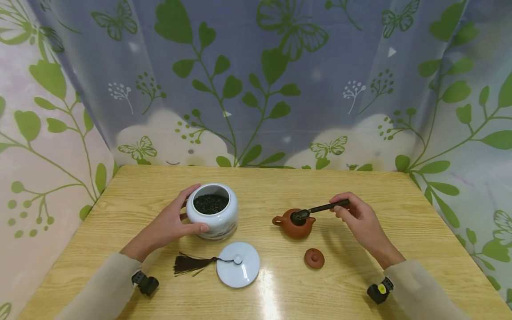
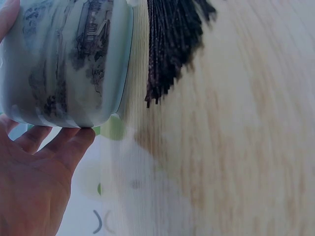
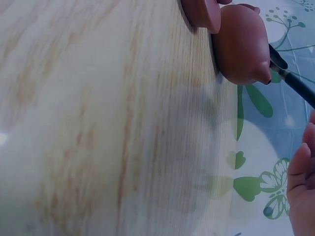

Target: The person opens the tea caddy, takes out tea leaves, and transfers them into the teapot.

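Observation:
My left hand (image 1: pixel 165 227) grips a white porcelain tea jar (image 1: pixel 219 226), thumb on the near side and fingers round the far left side. Dark loose tea leaves (image 1: pixel 210 204) show through its open mouth. In the left wrist view the jar (image 2: pixel 64 64) has a dark painted landscape. My right hand (image 1: pixel 363 222) pinches the dark handle of a tea scoop (image 1: pixel 323 207). The scoop's head, bearing dark leaves, lies over the open mouth of a small reddish-brown clay teapot (image 1: pixel 295 231). In the right wrist view the scoop (image 3: pixel 299 88) slants past the teapot (image 3: pixel 241 46).
A white jar lid (image 1: pixel 240 276) with a dark tassel (image 1: pixel 191 264) lies in front of the jar. The teapot's small clay lid (image 1: pixel 314 259) rests on the wooden table (image 1: pixel 340 293) near the pot. Patterned cloth (image 1: pixel 248 129) hangs behind and at both sides.

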A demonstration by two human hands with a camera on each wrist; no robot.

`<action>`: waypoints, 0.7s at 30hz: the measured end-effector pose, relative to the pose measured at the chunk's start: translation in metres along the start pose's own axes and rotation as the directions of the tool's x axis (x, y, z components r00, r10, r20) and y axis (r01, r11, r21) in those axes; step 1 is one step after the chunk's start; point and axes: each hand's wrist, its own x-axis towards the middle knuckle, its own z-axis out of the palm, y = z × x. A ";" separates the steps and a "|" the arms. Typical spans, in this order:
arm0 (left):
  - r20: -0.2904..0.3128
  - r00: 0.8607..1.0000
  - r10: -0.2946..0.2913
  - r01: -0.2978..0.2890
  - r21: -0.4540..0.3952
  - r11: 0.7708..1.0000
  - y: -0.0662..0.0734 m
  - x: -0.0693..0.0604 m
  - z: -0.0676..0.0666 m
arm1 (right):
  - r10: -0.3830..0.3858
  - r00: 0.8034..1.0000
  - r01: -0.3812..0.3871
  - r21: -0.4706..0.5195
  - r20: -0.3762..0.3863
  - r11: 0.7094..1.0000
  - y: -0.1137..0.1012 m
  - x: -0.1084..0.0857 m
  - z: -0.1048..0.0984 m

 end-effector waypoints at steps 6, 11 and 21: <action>-0.001 1.000 0.001 -0.001 0.001 1.000 0.000 0.000 0.000 | -0.035 0.999 0.035 0.005 0.008 0.999 0.002 0.001 -0.001; 0.000 1.000 0.003 -0.003 -0.008 1.000 0.001 0.000 0.000 | -0.061 0.998 0.061 -0.022 0.003 0.998 0.004 0.001 -0.001; 0.003 1.000 0.005 -0.005 -0.003 1.000 0.002 0.000 0.000 | -0.091 0.996 0.091 -0.002 -0.004 0.996 0.005 0.001 -0.001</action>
